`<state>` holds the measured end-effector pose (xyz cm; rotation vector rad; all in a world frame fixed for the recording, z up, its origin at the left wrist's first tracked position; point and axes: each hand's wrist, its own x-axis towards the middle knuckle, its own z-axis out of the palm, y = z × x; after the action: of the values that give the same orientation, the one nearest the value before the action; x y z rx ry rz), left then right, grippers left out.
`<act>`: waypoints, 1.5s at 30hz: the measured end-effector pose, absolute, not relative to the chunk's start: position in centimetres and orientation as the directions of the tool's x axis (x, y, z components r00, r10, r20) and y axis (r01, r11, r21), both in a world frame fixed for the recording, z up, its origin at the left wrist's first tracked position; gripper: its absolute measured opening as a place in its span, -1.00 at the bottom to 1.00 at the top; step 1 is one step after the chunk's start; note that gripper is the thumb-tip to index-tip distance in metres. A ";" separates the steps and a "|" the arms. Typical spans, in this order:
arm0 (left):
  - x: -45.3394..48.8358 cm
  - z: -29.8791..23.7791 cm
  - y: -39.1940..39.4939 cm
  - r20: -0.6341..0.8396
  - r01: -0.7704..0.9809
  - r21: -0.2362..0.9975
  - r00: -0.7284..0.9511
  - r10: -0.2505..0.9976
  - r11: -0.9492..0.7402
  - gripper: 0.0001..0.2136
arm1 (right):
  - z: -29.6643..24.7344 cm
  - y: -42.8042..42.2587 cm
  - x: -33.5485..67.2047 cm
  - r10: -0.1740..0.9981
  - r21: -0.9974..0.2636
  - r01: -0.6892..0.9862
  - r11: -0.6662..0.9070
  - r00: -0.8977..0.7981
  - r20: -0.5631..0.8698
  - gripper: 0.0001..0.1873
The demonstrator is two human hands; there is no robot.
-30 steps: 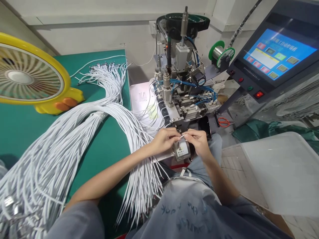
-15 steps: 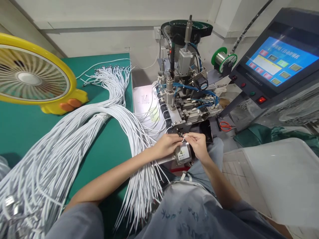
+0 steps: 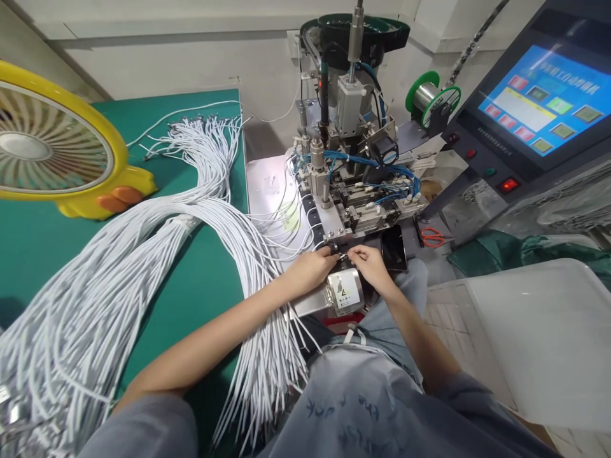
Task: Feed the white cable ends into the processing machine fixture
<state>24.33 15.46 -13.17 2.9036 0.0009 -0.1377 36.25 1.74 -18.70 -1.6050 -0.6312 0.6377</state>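
At the front of a metal machine [image 3: 334,219], my left hand [image 3: 310,272] is closed, with its fingertips pinching a short stretch of white cable [image 3: 343,256]. My right hand [image 3: 370,264] faces it, thumb and finger pinched on the other side of that same cable end. Just below both hands is a silver motor-like cylinder [image 3: 345,291] with a white label. Under and beside my left forearm hangs a thick bundle of white cables [image 3: 260,273]. Several single cables run from the bundle toward the machine's left edge. The exact cable tip is too small to make out.
A yellow fan [image 3: 112,152] stands on the green table [image 3: 210,299] at left. A control screen [image 3: 548,95] is at upper right, with a solder-like wire spool [image 3: 427,98] beside it. Red-handled scissors [image 3: 432,237] lie right of the machine, above a white bin [image 3: 534,331].
Both hands have shifted slightly up toward the machine, uncovering more of the labelled cylinder. The cable between the fingertips now lies flatter. The camera view has moved a little.
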 end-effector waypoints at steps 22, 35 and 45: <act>24.0 -13.7 15.5 -0.066 -0.053 -0.021 0.996 -0.052 -0.998 -0.59 | -18.5 2.1 36.6 0.751 -0.979 -0.017 -0.202 0.639 -0.166 -0.74; 23.9 -13.9 15.6 -0.071 -0.047 0.048 0.996 -0.051 -0.998 -0.56 | -18.1 2.7 36.4 0.726 -0.963 -0.127 -0.238 0.636 -0.263 -0.73; 23.3 -11.5 15.2 -0.158 0.073 0.020 0.985 0.069 -0.997 -0.80 | -19.5 2.4 36.2 0.783 -0.978 0.056 -0.200 0.609 -0.125 -0.71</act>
<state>23.30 15.19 -11.48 3.1045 0.1111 -0.2454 36.24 2.44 -19.55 -1.6579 -0.7049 0.7692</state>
